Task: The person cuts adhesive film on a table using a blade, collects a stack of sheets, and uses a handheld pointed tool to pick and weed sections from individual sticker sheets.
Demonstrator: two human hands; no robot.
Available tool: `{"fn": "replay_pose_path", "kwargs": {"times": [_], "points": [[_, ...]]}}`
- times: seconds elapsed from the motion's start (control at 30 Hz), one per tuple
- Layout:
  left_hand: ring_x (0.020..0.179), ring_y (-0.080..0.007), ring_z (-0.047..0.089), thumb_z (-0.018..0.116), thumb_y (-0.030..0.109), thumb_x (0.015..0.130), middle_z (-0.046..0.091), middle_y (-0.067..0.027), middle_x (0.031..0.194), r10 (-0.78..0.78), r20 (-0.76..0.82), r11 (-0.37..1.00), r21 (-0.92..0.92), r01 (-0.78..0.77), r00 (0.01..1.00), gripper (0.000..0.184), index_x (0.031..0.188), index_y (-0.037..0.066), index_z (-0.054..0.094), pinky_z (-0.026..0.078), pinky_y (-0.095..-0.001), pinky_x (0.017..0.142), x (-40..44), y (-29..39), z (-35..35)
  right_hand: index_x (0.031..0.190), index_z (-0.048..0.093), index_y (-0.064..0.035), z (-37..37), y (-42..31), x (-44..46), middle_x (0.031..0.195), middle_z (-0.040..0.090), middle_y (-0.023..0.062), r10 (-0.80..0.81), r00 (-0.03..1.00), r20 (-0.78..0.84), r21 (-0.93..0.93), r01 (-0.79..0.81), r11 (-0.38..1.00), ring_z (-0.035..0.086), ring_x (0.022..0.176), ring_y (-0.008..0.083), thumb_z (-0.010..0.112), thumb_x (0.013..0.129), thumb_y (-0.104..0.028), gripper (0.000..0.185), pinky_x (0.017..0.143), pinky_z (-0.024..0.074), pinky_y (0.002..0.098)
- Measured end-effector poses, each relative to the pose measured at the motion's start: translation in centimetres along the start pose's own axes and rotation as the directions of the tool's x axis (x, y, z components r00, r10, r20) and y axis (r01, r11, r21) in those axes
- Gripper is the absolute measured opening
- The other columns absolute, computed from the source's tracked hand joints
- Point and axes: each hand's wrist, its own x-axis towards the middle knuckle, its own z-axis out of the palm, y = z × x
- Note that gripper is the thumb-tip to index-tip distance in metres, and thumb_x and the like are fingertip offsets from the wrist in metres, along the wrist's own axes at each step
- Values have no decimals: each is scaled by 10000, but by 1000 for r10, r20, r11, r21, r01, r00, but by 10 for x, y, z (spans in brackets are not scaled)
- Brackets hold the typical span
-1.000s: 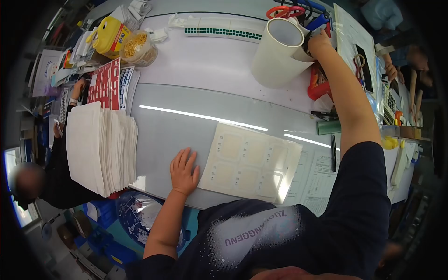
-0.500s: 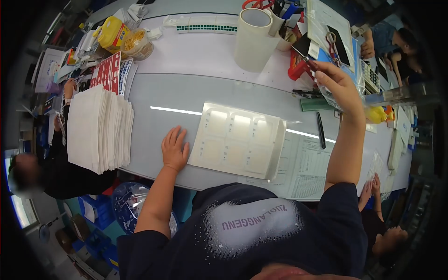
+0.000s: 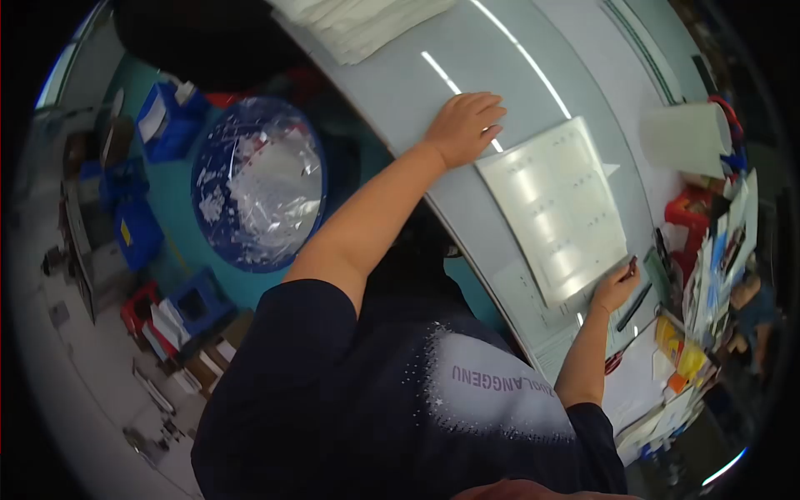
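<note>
My left hand (image 3: pixel 467 129) lies on the table top, fingers stretched out and holding nothing, just beyond the corner of a pale label sheet (image 3: pixel 554 208). The sheet has rounded panels with small printed marks and a glossy surface. Close to its other end, my right hand (image 3: pixel 615 290) is closed around a small dark red tool (image 3: pixel 631 267); most of it is hidden in the fingers, so I cannot make out its kind. A black pen (image 3: pixel 635 307) lies beside that hand.
A stack of white paper (image 3: pixel 358 25) stands at the table's far end. A white roll (image 3: pixel 683 140) is at the back. Left of the table, a blue bin (image 3: pixel 322 187) holds clear plastic scraps. Red scissors (image 3: pixel 614 362) and a yellow bottle (image 3: pixel 679 346) are at the right.
The view has swung left and down, showing the floor and the bin. My right hand has come down from the tool holders to the sheet's edge, still gripping the dark red tool.
</note>
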Motion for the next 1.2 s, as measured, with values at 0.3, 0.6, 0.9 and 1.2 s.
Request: {"fn": "replay_pose_path", "kwargs": {"times": [0.3,0.6,0.9,1.2], "points": [[1290,-373,468,622,142,882,511,-187,1373,-760,119,648,51,760,639,409,1275,48,558,382,-461,1085,-420,9,-29,1208,566,78,18,32,11,1184,625,264,-62,989,-132,-309,19,951,621,1079,408,465,976,-238,405,942,497,449],[1222,-416,537,517,341,916,580,-272,1285,-773,166,-553,296,779,-612,506,1268,-18,574,439,-462,1039,-815,111,45,1110,661,79,21,26,13,1075,663,303,0,983,-185,-601,-113,791,641,983,476,465,933,-272,440,886,516,534],[1133,-256,572,625,388,934,646,-151,1251,-531,847,-630,-372,682,-29,487,1240,10,657,429,-427,993,-739,244,147,1151,649,51,34,-25,9,1142,634,268,-257,964,71,-622,244,744,605,1048,444,459,939,-233,402,909,494,547],[996,-325,672,669,343,829,707,-213,1068,-728,600,-611,-350,710,-331,401,1037,7,732,493,-458,857,-726,259,163,1191,637,22,66,-51,7,1209,605,232,-463,853,242,-422,522,741,569,1114,412,453,945,-194,376,932,471,560]]}}
